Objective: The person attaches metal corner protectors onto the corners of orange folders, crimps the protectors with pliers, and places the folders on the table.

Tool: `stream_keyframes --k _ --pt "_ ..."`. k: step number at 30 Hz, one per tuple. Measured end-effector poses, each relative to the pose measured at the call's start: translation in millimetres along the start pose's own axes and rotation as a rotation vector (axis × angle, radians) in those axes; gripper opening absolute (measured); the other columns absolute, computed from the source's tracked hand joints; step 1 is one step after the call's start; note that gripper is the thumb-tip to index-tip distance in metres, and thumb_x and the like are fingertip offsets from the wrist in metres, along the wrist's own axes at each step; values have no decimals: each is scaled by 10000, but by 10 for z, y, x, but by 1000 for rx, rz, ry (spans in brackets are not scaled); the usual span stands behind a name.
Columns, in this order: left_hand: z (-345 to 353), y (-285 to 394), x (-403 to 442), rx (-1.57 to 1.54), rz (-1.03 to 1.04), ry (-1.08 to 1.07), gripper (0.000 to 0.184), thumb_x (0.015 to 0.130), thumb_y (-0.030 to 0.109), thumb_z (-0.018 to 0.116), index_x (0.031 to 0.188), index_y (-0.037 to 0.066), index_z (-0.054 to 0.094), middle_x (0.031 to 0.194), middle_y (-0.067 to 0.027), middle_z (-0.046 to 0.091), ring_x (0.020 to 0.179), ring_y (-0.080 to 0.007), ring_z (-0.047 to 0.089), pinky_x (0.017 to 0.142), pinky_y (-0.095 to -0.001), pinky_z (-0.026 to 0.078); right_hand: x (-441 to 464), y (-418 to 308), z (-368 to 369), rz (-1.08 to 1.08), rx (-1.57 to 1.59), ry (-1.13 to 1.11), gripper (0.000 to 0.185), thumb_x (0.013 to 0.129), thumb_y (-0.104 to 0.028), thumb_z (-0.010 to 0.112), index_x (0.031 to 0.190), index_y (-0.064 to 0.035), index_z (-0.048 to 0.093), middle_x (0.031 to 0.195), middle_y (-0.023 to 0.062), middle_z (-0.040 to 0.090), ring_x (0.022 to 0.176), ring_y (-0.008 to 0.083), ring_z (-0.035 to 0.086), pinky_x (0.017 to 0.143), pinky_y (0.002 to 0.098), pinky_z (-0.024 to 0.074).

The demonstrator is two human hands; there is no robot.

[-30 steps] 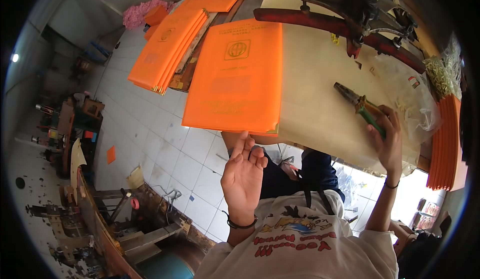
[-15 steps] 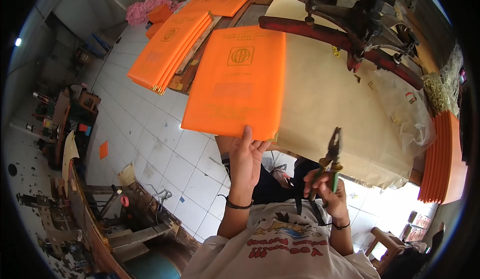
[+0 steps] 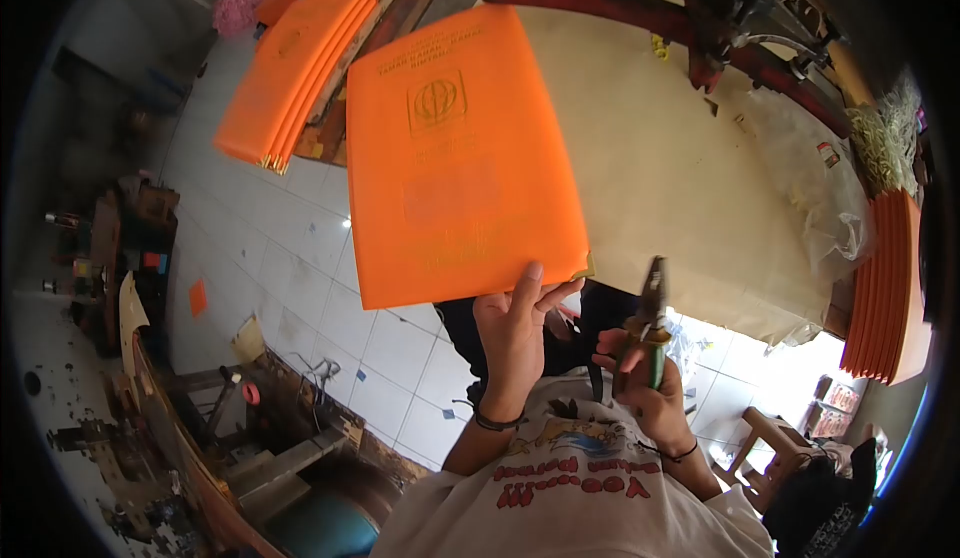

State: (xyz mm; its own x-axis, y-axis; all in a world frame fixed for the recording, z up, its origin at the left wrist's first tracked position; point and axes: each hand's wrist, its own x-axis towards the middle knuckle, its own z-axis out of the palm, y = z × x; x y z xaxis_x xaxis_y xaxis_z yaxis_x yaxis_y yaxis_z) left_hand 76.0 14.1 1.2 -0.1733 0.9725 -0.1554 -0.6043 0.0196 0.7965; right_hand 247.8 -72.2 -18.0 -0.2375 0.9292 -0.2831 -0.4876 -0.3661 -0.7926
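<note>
My left hand [image 3: 512,333] grips an orange folder [image 3: 455,168] by its lower edge, thumb on the front cover and fingers behind. Gold lettering and a square globe-like emblem mark the cover. A gold metal corner [image 3: 585,266] shows at the folder's lower right. My right hand [image 3: 650,388] is closed around pliers [image 3: 652,303] with green handles. Their jaws point up, to the right of the folder and apart from it.
Stacked orange folders [image 3: 295,78] lie at the table's upper left. A red and black metal device [image 3: 690,33] stands over brown paper [image 3: 650,178]. A clear plastic bag [image 3: 800,178] and more orange covers [image 3: 885,288] are at right. A wooden stool [image 3: 765,448] stands below.
The folder has turned counterclockwise, its lower edge shifting nearer my body. My left hand has moved right and down with it. The pliers have dropped slightly and moved left; the whole view has shifted a little.
</note>
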Motion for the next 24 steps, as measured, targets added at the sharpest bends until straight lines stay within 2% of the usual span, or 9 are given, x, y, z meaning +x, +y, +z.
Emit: stream_keyframes --k 1,2,6,8,11,13,17,19,24 --pt "6 21 2 9 -8 7 261 998 175 542 1089 -68 571 1017 -164 673 909 -262 705 836 -370 591 -48 33 54 -19 106 66 383 621 138 469 954 -33 552 1285 179 527 1266 303 487 1100 435 364" --pt "-13 18 6 20 -43 3 299 1005 213 537 1090 -71 570 1036 -171 671 915 -278 705 848 -382 586 -84 -7 106 32 122 115 324 604 143 521 833 -82 559 1254 157 543 1235 277 500 1084 422 370" --pt "53 24 -10 -58 -140 26 377 1015 279 517 1085 -88 570 1043 -181 671 948 -293 698 875 -391 572 -204 111 -39 76 -120 24 316 594 125 651 601 -157 510 1214 110 567 1165 216 512 1039 371 356" --pt "43 59 -13 -65 -159 12 414 1020 304 503 1077 -100 570 1044 -185 670 961 -297 694 892 -390 564 -210 33 26 114 -123 -11 275 641 132 627 646 -123 525 1120 103 595 1110 176 535 958 334 401" --pt "-54 -76 0 -26 -101 -40 426 1023 301 498 1061 -116 574 1040 -189 671 976 -291 690 904 -382 559 -177 59 -91 36 -316 -87 216 661 119 591 728 -86 578 1154 106 559 936 127 561 753 278 447" --pt "-74 -148 -2 14 -58 -38 426 1031 284 479 1053 -130 574 1002 -204 678 967 -296 694 888 -375 567 -147 -63 56 68 -411 23 213 649 105 582 765 -73 598 1208 117 521 917 145 556 708 275 440" --pt "-142 -186 -2 79 -31 -97 384 1041 253 444 1127 -108 542 1055 -210 664 962 -293 697 902 -413 569 -134 -187 33 -5 -623 155 242 595 100 544 797 -25 589 1152 122 432 982 219 484 756 292 426" --pt "-154 -209 23 91 4 -117 366 1044 240 432 1163 -94 523 1083 -204 657 964 -294 697 918 -442 567 -117 -248 70 -32 -686 161 267 588 113 529 816 -8 599 1131 121 426 947 212 473 740 294 425" --pt "-130 -290 23 63 54 -90 348 1047 231 423 1159 -89 505 1044 -185 665 966 -304 696 909 -465 570 -150 -195 132 134 -547 211 354 616 118 568 942 12 656 1119 87 447 821 171 508 728 298 431"
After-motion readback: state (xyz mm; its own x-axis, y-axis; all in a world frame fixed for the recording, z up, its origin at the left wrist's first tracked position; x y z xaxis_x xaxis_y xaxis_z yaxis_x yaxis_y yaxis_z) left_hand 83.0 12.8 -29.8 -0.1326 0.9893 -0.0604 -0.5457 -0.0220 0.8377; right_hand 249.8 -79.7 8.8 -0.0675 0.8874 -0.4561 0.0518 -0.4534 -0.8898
